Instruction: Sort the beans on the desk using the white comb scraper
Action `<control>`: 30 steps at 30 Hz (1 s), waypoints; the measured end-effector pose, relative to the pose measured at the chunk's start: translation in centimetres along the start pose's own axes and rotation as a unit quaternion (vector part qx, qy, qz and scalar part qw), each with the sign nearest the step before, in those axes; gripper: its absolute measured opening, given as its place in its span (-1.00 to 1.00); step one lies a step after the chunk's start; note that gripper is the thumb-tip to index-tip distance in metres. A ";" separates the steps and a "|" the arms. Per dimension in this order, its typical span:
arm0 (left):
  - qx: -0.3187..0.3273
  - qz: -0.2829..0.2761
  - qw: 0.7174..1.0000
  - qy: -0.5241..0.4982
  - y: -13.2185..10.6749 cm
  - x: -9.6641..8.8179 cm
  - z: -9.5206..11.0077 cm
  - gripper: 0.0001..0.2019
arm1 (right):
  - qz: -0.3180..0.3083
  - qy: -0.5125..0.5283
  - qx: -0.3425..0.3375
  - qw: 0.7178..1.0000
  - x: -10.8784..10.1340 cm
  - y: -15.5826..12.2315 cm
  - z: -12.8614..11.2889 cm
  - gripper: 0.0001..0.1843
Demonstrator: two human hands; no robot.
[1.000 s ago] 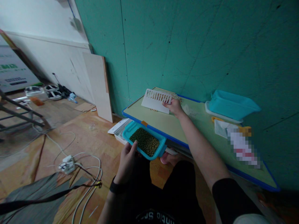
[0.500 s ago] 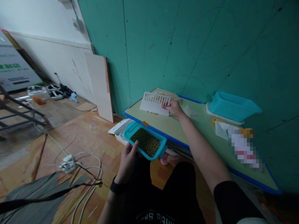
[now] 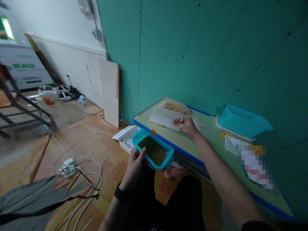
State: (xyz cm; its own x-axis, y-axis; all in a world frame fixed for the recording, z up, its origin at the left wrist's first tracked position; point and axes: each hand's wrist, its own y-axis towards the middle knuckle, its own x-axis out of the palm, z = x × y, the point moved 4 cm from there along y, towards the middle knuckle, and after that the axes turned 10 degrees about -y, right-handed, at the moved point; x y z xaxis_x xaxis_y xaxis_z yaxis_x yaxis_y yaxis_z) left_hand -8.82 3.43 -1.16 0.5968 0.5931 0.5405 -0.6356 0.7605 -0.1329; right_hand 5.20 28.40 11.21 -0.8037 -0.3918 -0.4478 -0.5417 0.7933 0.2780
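Note:
My left hand [image 3: 134,166] grips the near corner of a teal tray [image 3: 141,136] filled with green beans [image 3: 152,149], holding it just below the table's blue front edge [image 3: 168,141]. My right hand [image 3: 189,126] pinches the right end of a white slotted scraper [image 3: 165,118] that rests tilted on the pale green tabletop [image 3: 211,141]. A heap of yellow beans [image 3: 176,107] lies behind the scraper at the table's far corner. A small patch of white grains [image 3: 201,125] lies just right of my right hand.
A teal tub on a white lid [image 3: 243,120] sits at the table's back right, with a white cloth [image 3: 232,144] in front of it. The green wall rises behind. On the wooden floor are a power strip with cables [image 3: 67,166], a white box [image 3: 126,138] and a leaning board [image 3: 109,93].
My right hand has drawn the scraper towards the table's front edge, uncovering the yellow bean heap behind it. The tray stays held at the edge. The view has shifted left.

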 end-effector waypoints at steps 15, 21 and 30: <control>-0.021 0.002 1.000 -0.010 0.2 1.3 2.1 -0.53 | 0.068 -0.158 -0.061 0.983 1.7 -12.3 -3.7 -0.82; -0.015 -0.006 1.000 -0.021 0.4 1.1 1.4 -0.52 | 0.121 -0.126 -0.061 0.983 -0.4 -8.2 -4.2 -0.80; -0.020 -0.019 0.999 -0.035 -0.7 0.7 0.8 -0.55 | 0.252 -0.245 0.047 0.935 -5.5 3.1 2.0 -0.71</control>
State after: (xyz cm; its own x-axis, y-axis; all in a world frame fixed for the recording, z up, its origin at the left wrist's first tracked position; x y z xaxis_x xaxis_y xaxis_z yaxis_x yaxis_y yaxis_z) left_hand -8.35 3.04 0.00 0.5829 0.5453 0.6024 -0.5926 0.7926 -0.1440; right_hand 8.43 33.89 12.82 -0.7296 0.2841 -0.6220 -0.0829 0.8661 0.4929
